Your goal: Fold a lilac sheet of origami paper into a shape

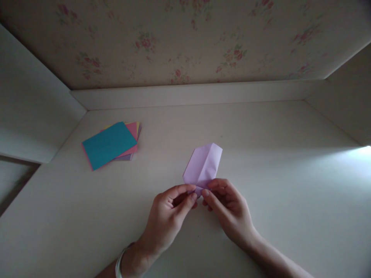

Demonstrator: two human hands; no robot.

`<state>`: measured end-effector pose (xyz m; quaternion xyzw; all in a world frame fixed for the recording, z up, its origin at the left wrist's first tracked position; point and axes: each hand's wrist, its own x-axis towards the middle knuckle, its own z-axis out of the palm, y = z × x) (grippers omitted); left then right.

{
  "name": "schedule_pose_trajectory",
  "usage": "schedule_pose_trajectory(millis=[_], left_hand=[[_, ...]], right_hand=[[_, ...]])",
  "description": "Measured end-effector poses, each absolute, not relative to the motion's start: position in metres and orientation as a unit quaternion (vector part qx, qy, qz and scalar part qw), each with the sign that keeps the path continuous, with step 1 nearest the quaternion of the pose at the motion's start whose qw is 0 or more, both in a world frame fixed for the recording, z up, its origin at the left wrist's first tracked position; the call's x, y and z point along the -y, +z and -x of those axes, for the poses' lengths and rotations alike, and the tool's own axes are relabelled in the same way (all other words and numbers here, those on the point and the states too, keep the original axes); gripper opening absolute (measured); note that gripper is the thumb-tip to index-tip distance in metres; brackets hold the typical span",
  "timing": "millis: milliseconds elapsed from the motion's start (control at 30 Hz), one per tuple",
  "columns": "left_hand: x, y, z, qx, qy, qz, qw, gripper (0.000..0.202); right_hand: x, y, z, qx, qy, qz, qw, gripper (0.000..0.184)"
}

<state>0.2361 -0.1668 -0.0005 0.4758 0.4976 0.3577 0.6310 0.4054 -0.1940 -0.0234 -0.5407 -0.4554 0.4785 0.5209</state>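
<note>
A folded lilac sheet of paper (pixel 203 163) lies over the white desk (pixel 261 162), its near tip lifted between both hands. My left hand (pixel 168 216) pinches that tip from the left with thumb and forefinger. From the right, my right hand (pixel 227 206) pinches the same tip, fingers pressed together. The far end of the paper points away from me and shows a lengthwise crease.
A stack of coloured paper sheets (pixel 110 144), turquoise on top with pink, yellow and lilac beneath, sits at the left of the desk. White side panels (pixel 31 112) enclose the desk left and right. Floral wallpaper (pixel 185 42) is behind.
</note>
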Motion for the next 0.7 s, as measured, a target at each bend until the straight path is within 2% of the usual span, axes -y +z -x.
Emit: schedule_pose_trajectory(millis=[700], left_hand=[[0.1676,0.006,-0.2405,-0.497,0.354,-0.498,0.616,0.031]], right_hand=[[0.1926,-0.0183,-0.4036,0.442,0.484,0.527,0.541,0.012]])
